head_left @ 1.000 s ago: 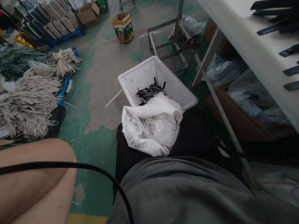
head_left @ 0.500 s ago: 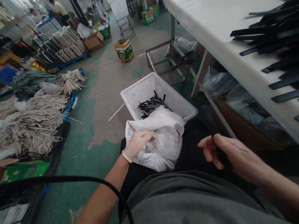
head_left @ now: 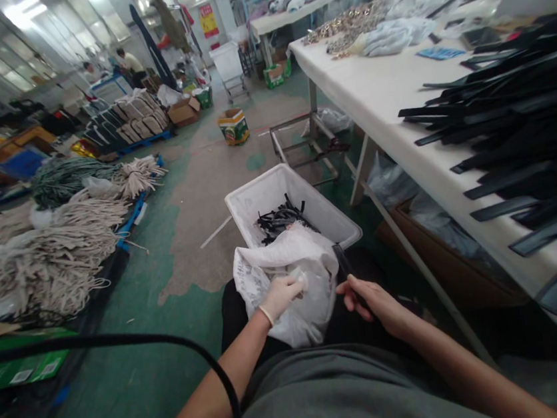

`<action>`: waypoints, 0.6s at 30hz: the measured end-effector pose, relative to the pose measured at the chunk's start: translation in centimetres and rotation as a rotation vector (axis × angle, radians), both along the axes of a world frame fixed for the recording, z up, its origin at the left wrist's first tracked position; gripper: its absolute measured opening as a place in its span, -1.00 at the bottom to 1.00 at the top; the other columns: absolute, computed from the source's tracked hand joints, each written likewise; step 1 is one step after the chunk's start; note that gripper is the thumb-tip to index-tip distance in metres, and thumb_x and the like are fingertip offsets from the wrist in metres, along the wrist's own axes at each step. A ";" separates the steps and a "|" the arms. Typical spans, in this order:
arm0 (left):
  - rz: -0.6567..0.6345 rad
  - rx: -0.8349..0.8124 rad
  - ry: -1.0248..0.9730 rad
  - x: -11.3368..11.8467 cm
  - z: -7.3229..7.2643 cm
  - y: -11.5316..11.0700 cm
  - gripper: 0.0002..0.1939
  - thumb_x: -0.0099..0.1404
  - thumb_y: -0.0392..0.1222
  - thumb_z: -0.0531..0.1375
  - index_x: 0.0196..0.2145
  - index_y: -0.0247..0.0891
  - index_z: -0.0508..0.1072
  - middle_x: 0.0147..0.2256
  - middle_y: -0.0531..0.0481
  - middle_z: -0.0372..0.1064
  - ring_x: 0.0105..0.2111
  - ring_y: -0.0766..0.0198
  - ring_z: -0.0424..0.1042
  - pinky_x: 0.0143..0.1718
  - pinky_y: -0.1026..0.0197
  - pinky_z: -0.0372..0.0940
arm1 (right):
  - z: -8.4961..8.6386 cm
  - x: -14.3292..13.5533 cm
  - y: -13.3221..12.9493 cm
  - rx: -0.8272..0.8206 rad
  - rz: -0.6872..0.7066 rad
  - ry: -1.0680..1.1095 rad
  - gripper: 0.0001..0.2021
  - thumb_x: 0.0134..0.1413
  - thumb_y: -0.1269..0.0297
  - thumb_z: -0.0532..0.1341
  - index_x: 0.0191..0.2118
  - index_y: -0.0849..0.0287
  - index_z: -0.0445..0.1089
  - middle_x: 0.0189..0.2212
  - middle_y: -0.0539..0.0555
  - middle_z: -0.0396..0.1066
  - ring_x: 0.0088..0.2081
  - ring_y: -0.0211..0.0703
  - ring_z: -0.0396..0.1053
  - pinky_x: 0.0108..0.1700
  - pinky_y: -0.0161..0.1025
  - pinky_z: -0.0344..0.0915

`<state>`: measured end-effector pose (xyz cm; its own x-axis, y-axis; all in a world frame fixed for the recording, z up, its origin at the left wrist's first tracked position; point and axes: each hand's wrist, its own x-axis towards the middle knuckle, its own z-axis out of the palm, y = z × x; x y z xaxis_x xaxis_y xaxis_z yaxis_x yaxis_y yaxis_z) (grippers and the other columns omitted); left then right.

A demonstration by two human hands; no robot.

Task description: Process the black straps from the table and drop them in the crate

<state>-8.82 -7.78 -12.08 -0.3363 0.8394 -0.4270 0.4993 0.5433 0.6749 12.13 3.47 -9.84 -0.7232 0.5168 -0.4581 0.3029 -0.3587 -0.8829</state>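
A white sack (head_left: 315, 312) lies open on my lap, its top edge against a white bin (head_left: 327, 220). My left hand (head_left: 283, 296), in a pale glove, is over the sack's opening with its fingers closed; what they pinch, if anything, is too small to tell. Just right of the sack, my right hand (head_left: 369, 298), bare, grips a black strip (head_left: 342, 261) that points up toward the bin's near corner. Short black strips (head_left: 280, 221) lie in a heap inside the bin.
A white table (head_left: 371, 101) on the right bears many black strips (head_left: 516, 135), gloves and metal pieces. Bundled pale cords (head_left: 51, 248) lie at the left. A black cable (head_left: 173, 342) crosses the lower left. Beyond the bin are a metal frame (head_left: 301, 140) and a small carton (head_left: 233, 128). Two people sit far back.
My right hand has moved left to beside the sack, and its black strip now shows clearly. My left hand has shifted right over the sack. The view has tilted up.
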 end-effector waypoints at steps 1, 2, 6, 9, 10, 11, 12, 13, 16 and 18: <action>0.021 0.044 -0.047 0.1 0.9 -0.5 -0.56 0.30 0.02 0.01 -0.37 -0.35 0.54 -0.40 -0.09 0.52 -0.37 0.23 0.45 -0.32 0.27 0.25 | 0.0 -0.6 0.2 -0.011 0.025 -0.004 -0.38 0.10 -0.26 0.02 -0.26 0.29 0.45 -0.59 -0.02 0.33 -0.72 -0.42 -0.02 -0.65 -0.36 -0.12; 0.037 0.087 -0.079 0.3 1.7 -1.1 -0.58 0.29 0.02 0.02 -0.40 -0.34 0.53 -0.41 -0.08 0.51 -0.38 0.22 0.45 -0.33 0.27 0.24 | 0.0 -1.2 0.3 -0.013 0.054 -0.006 -0.37 0.10 -0.26 0.01 -0.26 0.30 0.46 -0.59 -0.01 0.33 -0.73 -0.43 -0.05 -0.66 -0.36 -0.15; -0.057 0.081 0.156 0.5 5.1 -3.0 -0.58 0.30 -0.05 -0.02 -0.52 -0.28 0.50 -0.49 -0.07 0.47 -0.41 0.19 0.41 -0.37 0.22 0.17 | 0.8 -4.6 0.3 0.112 0.200 -0.046 -0.38 0.16 -0.19 -0.02 -0.23 0.31 0.50 -0.56 0.02 0.36 -0.71 -0.42 -0.06 -0.66 -0.35 -0.14; -0.129 -0.028 0.520 0.1 7.2 -3.9 -0.60 0.29 -0.11 -0.02 -0.52 -0.28 0.51 -0.46 -0.14 0.48 -0.39 0.13 0.42 -0.37 0.18 0.12 | 1.4 -6.6 0.1 0.201 0.307 -0.073 -0.45 0.18 -0.10 0.02 -0.30 0.31 0.55 -0.62 0.04 0.37 -0.67 -0.37 0.01 -0.62 -0.36 -0.07; -0.122 -0.044 0.587 -0.1 7.8 -4.2 -0.61 0.28 -0.12 -0.02 -0.52 -0.28 0.51 -0.46 -0.15 0.47 -0.38 0.13 0.42 -0.37 0.17 0.11 | 1.6 -7.0 0.0 0.212 0.330 -0.072 -0.47 0.17 -0.07 0.04 -0.34 0.31 0.56 -0.65 0.04 0.36 -0.65 -0.36 0.03 -0.60 -0.36 -0.04; -0.111 -0.045 0.598 -0.3 8.3 -4.4 -0.62 0.28 -0.13 -0.01 -0.53 -0.28 0.50 -0.47 -0.14 0.47 -0.39 0.14 0.41 -0.37 0.17 0.10 | 1.7 -7.3 -0.1 0.215 0.347 -0.069 -0.48 0.16 -0.06 0.07 -0.37 0.31 0.56 -0.68 0.04 0.35 -0.64 -0.35 0.05 -0.58 -0.36 -0.02; -0.092 -0.030 0.550 -0.5 8.8 -4.5 -0.61 0.29 -0.12 -0.01 -0.54 -0.28 0.49 -0.49 -0.12 0.45 -0.42 0.16 0.39 -0.38 0.18 0.10 | 1.9 -7.5 -0.2 0.216 0.366 -0.068 -0.48 0.16 -0.06 0.07 -0.39 0.31 0.56 -0.70 0.03 0.33 -0.64 -0.34 0.05 -0.58 -0.37 -0.02; -0.064 -0.001 0.448 -0.6 9.3 -4.7 -0.59 0.30 -0.10 -0.02 -0.56 -0.27 0.47 -0.52 -0.09 0.42 -0.45 0.19 0.36 -0.40 0.20 0.09 | 2.1 -7.6 -0.3 0.210 0.387 -0.068 -0.47 0.17 -0.07 0.06 -0.38 0.31 0.57 -0.72 0.02 0.32 -0.65 -0.34 0.04 -0.58 -0.36 -0.02; 0.055 0.131 0.036 -0.4 10.2 -4.7 -0.57 0.32 -0.03 -0.01 -0.56 -0.27 0.45 -0.58 0.02 0.34 -0.52 0.28 0.27 -0.45 0.24 0.08 | 3.2 -8.0 -0.7 0.211 0.420 -0.033 -0.40 0.18 -0.14 -0.01 -0.39 0.29 0.55 -0.74 -0.01 0.29 -0.69 -0.36 0.00 -0.60 -0.35 -0.03; 0.099 0.212 -0.142 0.1 10.6 -4.4 -0.63 0.30 -0.03 0.05 -0.50 -0.29 0.50 -0.55 0.05 0.36 -0.51 0.30 0.25 -0.44 0.26 0.10 | 4.3 -8.5 -0.9 0.248 0.402 -0.001 -0.40 0.14 -0.17 0.03 -0.56 0.27 0.48 -0.76 -0.02 0.24 -0.69 -0.37 0.02 -0.58 -0.35 0.00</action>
<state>-8.69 -12.15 -1.51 -0.3705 0.8811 -0.2938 0.3426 0.4237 0.8385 3.68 2.57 -5.58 -0.8881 0.2897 -0.3569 0.3752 0.0086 -0.9269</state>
